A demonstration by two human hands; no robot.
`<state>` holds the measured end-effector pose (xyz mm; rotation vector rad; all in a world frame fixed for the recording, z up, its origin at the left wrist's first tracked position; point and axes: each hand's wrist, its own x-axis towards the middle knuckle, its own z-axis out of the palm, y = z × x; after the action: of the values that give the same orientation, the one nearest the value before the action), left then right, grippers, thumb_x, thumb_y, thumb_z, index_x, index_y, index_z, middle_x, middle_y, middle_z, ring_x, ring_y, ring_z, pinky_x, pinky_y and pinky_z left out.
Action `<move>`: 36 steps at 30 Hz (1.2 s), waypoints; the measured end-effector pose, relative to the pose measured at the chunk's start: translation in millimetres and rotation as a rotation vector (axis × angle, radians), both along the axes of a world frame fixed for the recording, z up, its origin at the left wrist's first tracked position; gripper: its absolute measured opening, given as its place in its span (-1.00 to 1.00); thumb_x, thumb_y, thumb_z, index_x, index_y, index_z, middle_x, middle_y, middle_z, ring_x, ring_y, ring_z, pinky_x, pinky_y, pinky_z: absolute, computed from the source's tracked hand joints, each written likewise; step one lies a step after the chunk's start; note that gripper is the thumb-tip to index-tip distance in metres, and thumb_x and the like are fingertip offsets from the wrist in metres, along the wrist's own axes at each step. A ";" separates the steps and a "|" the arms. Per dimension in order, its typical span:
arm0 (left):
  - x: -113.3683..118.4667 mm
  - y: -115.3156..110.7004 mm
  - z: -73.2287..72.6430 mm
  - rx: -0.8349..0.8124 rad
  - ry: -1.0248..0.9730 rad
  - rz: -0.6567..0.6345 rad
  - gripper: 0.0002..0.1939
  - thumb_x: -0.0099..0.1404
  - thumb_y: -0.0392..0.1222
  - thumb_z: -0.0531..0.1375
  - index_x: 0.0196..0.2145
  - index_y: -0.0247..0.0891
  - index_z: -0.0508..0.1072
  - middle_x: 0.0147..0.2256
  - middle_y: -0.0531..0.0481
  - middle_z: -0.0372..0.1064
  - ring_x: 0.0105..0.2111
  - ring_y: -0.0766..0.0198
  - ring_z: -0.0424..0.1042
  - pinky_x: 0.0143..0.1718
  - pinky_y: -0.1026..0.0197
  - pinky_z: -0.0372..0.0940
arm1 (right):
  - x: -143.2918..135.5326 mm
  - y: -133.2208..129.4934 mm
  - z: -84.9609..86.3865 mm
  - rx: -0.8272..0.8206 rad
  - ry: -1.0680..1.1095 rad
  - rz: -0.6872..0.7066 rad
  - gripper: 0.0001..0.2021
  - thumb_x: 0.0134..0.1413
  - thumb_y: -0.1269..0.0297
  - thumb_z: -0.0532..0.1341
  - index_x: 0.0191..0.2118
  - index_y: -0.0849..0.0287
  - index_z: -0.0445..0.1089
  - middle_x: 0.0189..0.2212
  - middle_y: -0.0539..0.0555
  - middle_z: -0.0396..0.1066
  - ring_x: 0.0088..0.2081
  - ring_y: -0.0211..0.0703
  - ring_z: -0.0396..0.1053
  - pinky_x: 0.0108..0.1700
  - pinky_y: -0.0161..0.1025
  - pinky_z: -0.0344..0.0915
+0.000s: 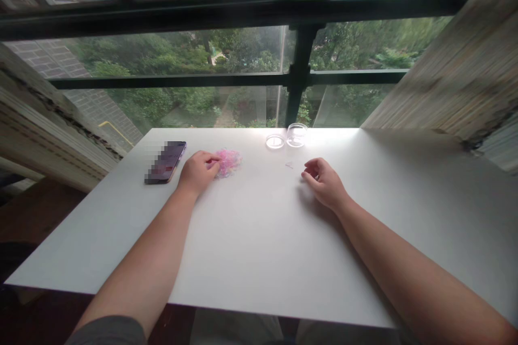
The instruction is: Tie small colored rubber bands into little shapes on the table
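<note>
Left hand (pixel 198 171) at the edge of a pink pile of small elastic bands (pixel 229 161) on the white tabletop (pixel 259 259), fingertips pinched into the pile. Right hand (pixel 326 182) resting loosely curled, holding nothing, near a stray clear band (pixel 288 165). Beyond: clear jar (pixel 297 135), lid (pixel 275 142) beside it; phone (pixel 165 162) at left. Best drawn off few at a time, without scattering.
</note>
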<state>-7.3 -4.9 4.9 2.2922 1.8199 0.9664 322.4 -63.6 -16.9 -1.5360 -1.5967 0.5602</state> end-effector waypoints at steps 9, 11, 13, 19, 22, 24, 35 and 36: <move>12.6 -8.1 5.4 0.086 -0.070 -0.060 -0.79 0.12 -0.15 0.16 -0.32 -0.23 0.54 -0.31 0.00 0.41 -0.31 0.27 0.40 -0.27 0.27 0.30 | -0.8 -0.9 -0.1 0.022 0.020 0.005 -0.82 -0.05 0.24 0.15 -0.27 0.18 0.27 -0.43 0.02 0.35 -0.44 -0.25 0.28 -0.41 -0.29 0.19; 20.7 -12.3 5.9 0.123 -0.085 -0.113 -0.81 0.13 -0.15 0.17 -0.33 -0.23 0.54 -0.30 -0.01 0.41 -0.29 0.26 0.41 -0.24 0.26 0.30 | -4.6 -4.2 0.9 0.036 0.040 0.023 -0.84 -0.04 0.26 0.15 -0.30 0.18 0.28 -0.45 0.01 0.34 -0.47 -0.27 0.26 -0.43 -0.30 0.18; 31.2 -17.7 6.2 0.172 -0.101 -0.191 -0.83 0.14 -0.17 0.18 -0.34 -0.22 0.54 -0.31 -0.01 0.42 -0.28 0.26 0.41 -0.22 0.25 0.31 | -11.5 -10.4 2.6 0.032 0.053 0.064 -0.87 -0.02 0.27 0.14 -0.31 0.18 0.30 -0.49 -0.01 0.32 -0.51 -0.30 0.23 -0.45 -0.31 0.17; 65.5 -40.4 7.7 0.209 -0.126 -0.491 -0.87 0.16 -0.26 0.20 -0.32 -0.22 0.54 -0.36 -0.03 0.41 -0.32 0.28 0.39 -0.24 0.22 0.31 | -40.0 -33.8 11.1 0.070 0.035 0.312 -0.89 -0.01 0.36 0.14 -0.29 0.17 0.31 -0.49 -0.02 0.31 -0.47 -0.30 0.23 -0.40 -0.32 0.21; 77.2 -49.3 7.6 0.199 -0.134 -0.579 -0.87 0.16 -0.26 0.21 -0.31 -0.22 0.53 -0.37 -0.05 0.40 -0.34 0.28 0.38 -0.27 0.22 0.30 | -47.3 -37.7 13.7 0.136 0.042 0.379 -0.86 -0.03 0.39 0.16 -0.26 0.17 0.30 -0.44 0.00 0.33 -0.43 -0.30 0.25 -0.33 -0.31 0.24; 82.4 -52.2 6.4 0.189 -0.132 -0.612 -0.87 0.16 -0.26 0.21 -0.31 -0.22 0.53 -0.38 -0.05 0.40 -0.35 0.29 0.38 -0.28 0.23 0.30 | -48.5 -37.2 13.6 0.153 0.056 0.393 -0.86 -0.02 0.39 0.16 -0.26 0.16 0.30 -0.45 0.00 0.32 -0.43 -0.30 0.25 -0.33 -0.31 0.24; 90.4 -53.5 0.7 0.132 -0.139 -0.650 -0.90 0.15 -0.26 0.21 -0.36 -0.22 0.52 -0.39 -0.04 0.38 -0.36 0.29 0.37 -0.30 0.23 0.27 | -47.0 -33.1 10.2 0.118 0.097 0.367 -0.96 0.02 0.41 0.12 -0.39 0.17 0.31 -0.51 -0.03 0.30 -0.49 -0.33 0.19 -0.41 -0.34 0.18; 90.2 -53.8 1.1 0.130 -0.143 -0.645 -0.91 0.14 -0.25 0.21 -0.36 -0.22 0.52 -0.39 -0.04 0.38 -0.36 0.29 0.36 -0.29 0.23 0.27 | -46.8 -33.1 10.2 0.110 0.102 0.366 -0.96 0.02 0.41 0.12 -0.39 0.17 0.31 -0.51 -0.03 0.30 -0.49 -0.33 0.19 -0.41 -0.34 0.18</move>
<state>82.9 -58.7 6.1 2.5356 0.8751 1.0986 275.6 -96.8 -6.7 -1.1220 -1.8081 0.7243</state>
